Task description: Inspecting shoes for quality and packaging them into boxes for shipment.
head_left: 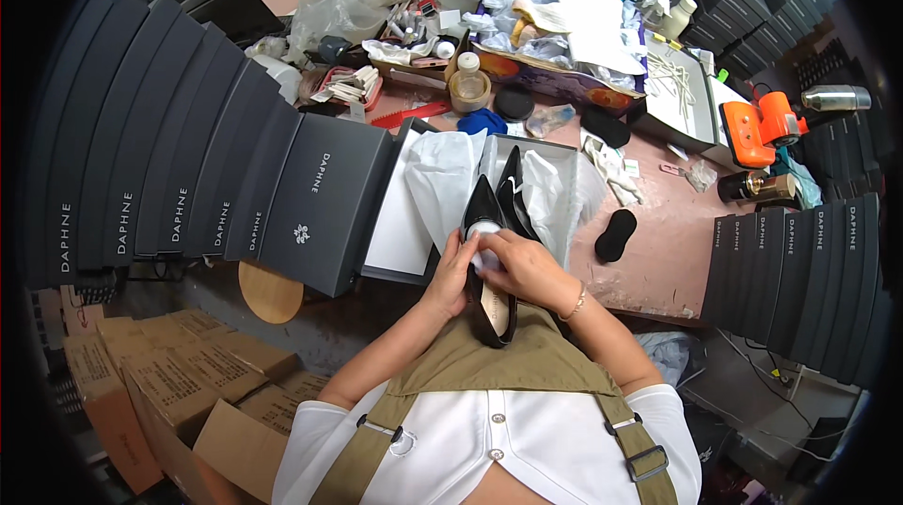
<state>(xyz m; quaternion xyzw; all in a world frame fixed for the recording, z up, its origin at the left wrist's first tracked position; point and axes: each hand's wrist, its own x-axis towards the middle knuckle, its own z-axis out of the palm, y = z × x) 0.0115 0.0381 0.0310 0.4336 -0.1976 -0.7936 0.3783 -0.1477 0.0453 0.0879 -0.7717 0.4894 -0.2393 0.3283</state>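
A black pointed shoe [496, 315] lies before my lap, its toe pointing away from me and its beige insole showing. My left hand [451, 277] is closed on the shoe's left side near the opening. In the fingers of my right hand [529, 270] is a wad of white tissue paper [485, 228], pressed at the shoe's opening behind the toe. How far the paper reaches inside is hidden. The second black shoe [514, 187] rests just beyond, in an open shoebox [562, 162] with white lining paper [450, 176].
Dark grey shoeboxes [324, 195] stand in a long row at left, with another row [800, 270] at right. A black shoe pad [615, 235] lies on the pink table [663, 256]. Behind are a glass jar [468, 86], a paper-filled carton [555, 82] and an orange tool [752, 129]. Cardboard cartons [179, 369] sit lower left.
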